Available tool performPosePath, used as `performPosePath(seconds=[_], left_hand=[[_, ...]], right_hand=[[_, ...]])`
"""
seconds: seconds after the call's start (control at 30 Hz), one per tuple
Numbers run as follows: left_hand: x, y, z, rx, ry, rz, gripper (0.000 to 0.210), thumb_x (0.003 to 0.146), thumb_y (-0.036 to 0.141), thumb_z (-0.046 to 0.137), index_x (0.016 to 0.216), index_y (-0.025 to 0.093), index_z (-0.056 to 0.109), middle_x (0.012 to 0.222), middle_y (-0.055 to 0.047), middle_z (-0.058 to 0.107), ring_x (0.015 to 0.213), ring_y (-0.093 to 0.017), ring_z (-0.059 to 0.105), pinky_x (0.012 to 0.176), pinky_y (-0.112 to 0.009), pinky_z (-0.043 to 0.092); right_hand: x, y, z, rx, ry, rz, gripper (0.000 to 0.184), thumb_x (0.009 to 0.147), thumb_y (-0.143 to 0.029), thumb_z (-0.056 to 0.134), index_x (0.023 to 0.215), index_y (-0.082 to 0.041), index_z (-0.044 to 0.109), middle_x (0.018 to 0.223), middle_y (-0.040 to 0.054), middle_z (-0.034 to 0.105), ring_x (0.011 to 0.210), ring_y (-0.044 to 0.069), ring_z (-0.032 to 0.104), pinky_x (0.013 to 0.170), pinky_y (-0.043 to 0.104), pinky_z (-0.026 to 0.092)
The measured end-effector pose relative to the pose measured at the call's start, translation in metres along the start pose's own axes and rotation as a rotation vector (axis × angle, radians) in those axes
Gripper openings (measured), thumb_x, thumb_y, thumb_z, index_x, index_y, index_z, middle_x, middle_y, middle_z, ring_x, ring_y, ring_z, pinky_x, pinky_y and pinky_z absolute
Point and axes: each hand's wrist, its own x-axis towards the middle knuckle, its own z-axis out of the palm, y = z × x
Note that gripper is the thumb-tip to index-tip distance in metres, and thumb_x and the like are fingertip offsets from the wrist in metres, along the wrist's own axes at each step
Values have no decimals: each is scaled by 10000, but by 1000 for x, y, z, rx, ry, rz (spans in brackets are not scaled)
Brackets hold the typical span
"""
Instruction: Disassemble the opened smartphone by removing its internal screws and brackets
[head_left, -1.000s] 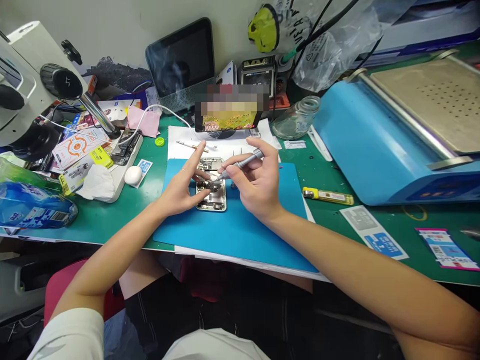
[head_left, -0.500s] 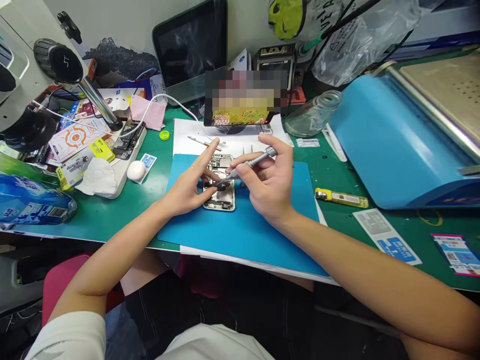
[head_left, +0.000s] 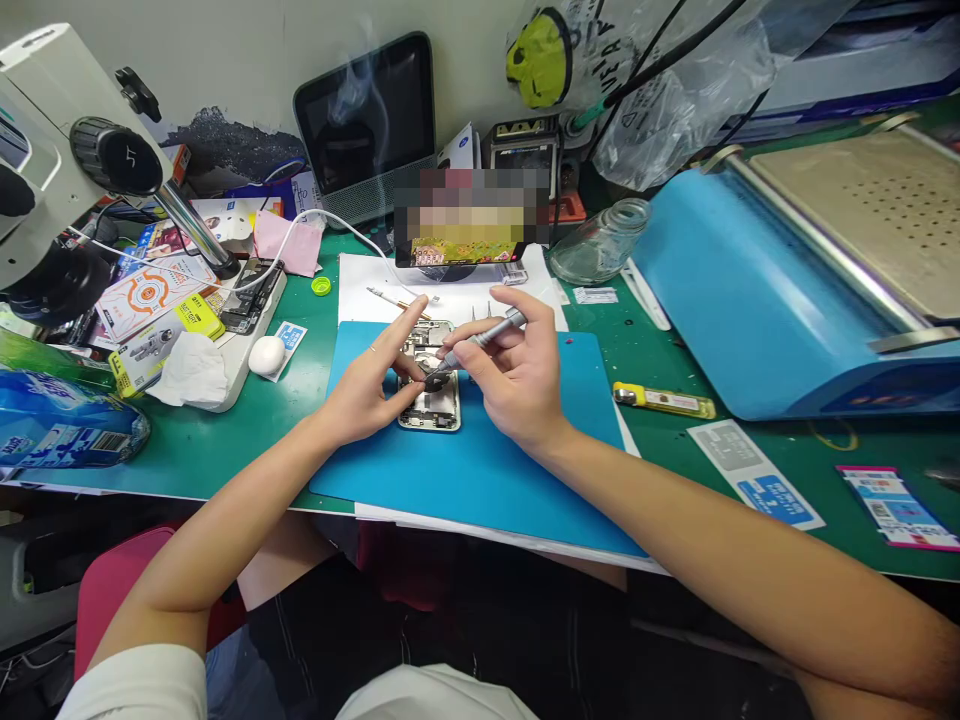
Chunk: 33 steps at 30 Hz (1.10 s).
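Note:
An opened phone (head_left: 448,410) lies on a blue mat (head_left: 480,480), its inner parts showing. My right hand (head_left: 517,375) grips a slim grey screwdriver (head_left: 484,342) like a pen, the tip angled down at the middle of the phone. Beside that tip is a small black part (head_left: 436,382), its exact kind too small to make out. From the left, my left hand (head_left: 379,385) closes thumb and a bent finger at the edge of this part, while the index finger sticks out straight. The fingertips partly cover the phone's left side.
A lit screen (head_left: 465,252) stands behind the mat, with a glass jar (head_left: 600,245) to its right. A yellow cutter (head_left: 664,400) and a blue machine (head_left: 720,330) occupy the right. At left are a microscope (head_left: 112,160), a white ball (head_left: 266,355) and a blue pack (head_left: 67,420).
The whole view has shifted slightly, with most things sitting a little further left and lower. Both hands keep nearly the same pose over the phone, the screwdriver tip still at the black part.

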Motion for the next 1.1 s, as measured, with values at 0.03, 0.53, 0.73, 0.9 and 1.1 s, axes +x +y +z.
performPosePath(seconds=[0.03, 0.53, 0.73, 0.9, 1.1], left_hand=[[0, 0, 0, -2, -3, -2, 939, 1006, 144, 625, 1758, 387, 119, 1803, -150, 269, 886, -121, 698, 898, -327, 631], [-2, -1, 0, 19, 10, 1, 924, 1002, 129, 617, 1754, 391, 148, 1793, -152, 290, 879, -124, 699, 894, -323, 625], [-2, -1, 0, 26, 4, -1, 909, 1007, 145, 616, 1755, 377, 156, 1796, -157, 284, 870, -128, 698, 886, -326, 623], [-2, 0, 0, 29, 7, -2, 898, 1007, 156, 614, 1755, 373, 165, 1798, -157, 279, 860, -129, 703, 885, -323, 620], [-1, 0, 0, 34, 2, -14, 892, 1004, 166, 616, 1753, 364, 173, 1798, -153, 281, 851, -131, 705, 904, -332, 621]], right_hand=[[0, 0, 0, 0, -5, 2, 496, 1003, -424, 744, 1405, -353, 463, 979, 10, 788, 872, 181, 783, 690, 309, 665], [1, -3, -2, -12, -24, 35, 507, 1000, -451, 741, 1397, -348, 443, 979, 10, 787, 872, 188, 783, 702, 323, 658], [0, -2, 0, -8, -17, 33, 507, 997, -440, 744, 1398, -345, 449, 981, 6, 788, 862, 182, 776, 666, 301, 626], [0, -3, 1, -25, -6, 39, 511, 995, -458, 737, 1396, -343, 443, 968, 3, 782, 862, 186, 778, 648, 309, 626], [0, -4, 1, -33, -12, 40, 513, 993, -475, 734, 1389, -334, 439, 958, 5, 778, 832, 178, 766, 614, 295, 609]])
